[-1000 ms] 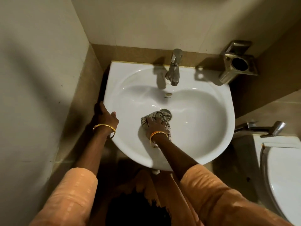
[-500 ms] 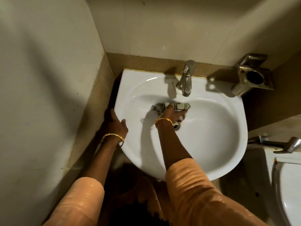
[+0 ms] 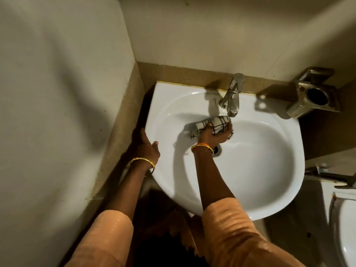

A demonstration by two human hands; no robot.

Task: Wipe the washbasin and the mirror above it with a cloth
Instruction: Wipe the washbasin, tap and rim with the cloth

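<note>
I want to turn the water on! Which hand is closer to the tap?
The right hand, gripping the cloth just below the tap. The left hand rests on the washbasin rim, far left.

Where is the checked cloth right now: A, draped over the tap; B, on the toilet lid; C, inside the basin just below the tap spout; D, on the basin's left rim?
C: the right hand grips the white black-checked cloth against the white ceramic basin wall, just below the metal tap spout.
</note>
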